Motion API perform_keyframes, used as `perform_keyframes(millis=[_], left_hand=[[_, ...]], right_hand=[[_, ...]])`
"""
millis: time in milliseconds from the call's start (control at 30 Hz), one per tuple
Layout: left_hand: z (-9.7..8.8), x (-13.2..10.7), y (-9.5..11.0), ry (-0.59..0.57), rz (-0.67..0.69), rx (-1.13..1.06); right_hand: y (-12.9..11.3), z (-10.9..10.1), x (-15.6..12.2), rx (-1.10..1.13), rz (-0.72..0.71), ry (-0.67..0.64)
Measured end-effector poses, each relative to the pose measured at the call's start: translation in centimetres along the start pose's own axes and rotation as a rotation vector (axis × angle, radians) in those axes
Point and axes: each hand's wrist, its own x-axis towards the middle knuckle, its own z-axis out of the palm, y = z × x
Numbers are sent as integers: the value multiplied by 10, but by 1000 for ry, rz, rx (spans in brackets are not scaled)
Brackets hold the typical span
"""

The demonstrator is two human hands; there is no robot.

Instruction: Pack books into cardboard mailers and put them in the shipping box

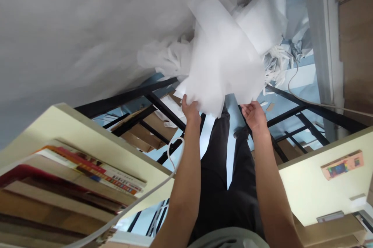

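In front of me hangs a bundle of thin white sheets [221,58], loosely fanned out and blurred. My left hand [191,109] is closed on the lower left edge of the sheets, thumb up. At their lower right edge my right hand [254,115] has its fingers curled against the sheet border. I cannot tell whether the sheets are paper or thin foam. Behind them, more crumpled white sheets [166,56] lie in a heap to the left.
Black metal frame bars [128,96] run on both sides of my legs. A stack of books [96,170] sits on a pale board [122,135] at left, with a white cable [140,199] across it. Another pale board [329,197] stands right. White scraps [275,65] litter the blue floor.
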Motion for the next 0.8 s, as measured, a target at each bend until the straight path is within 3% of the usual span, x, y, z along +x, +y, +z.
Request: perform_keyframes(millis=[133, 267, 333, 500, 600, 667, 733, 800], left_hand=[[7, 9, -10, 73, -3, -13], [3, 6, -14, 172, 67, 21], [-1, 0, -11, 211, 115, 25], [-19, -28, 11, 262, 314, 11], [-32, -52, 30, 334, 411, 24], [-40, -72, 42, 354, 494, 20], [-46, -95, 54, 367, 610, 14], [-49, -120, 67, 373, 740, 30]], right_hand=[[2, 23, -9, -57, 73, -88], [10, 46, -17, -250, -26, -120], [16, 60, -22, -514, -109, -137], [30, 97, -31, -1503, -416, -148], [39, 118, -35, -1785, -520, -233], [48, 130, -37, -1789, -622, -370], [56, 140, -39, -1640, -725, -483], [61, 146, -39, -1437, -781, -515]])
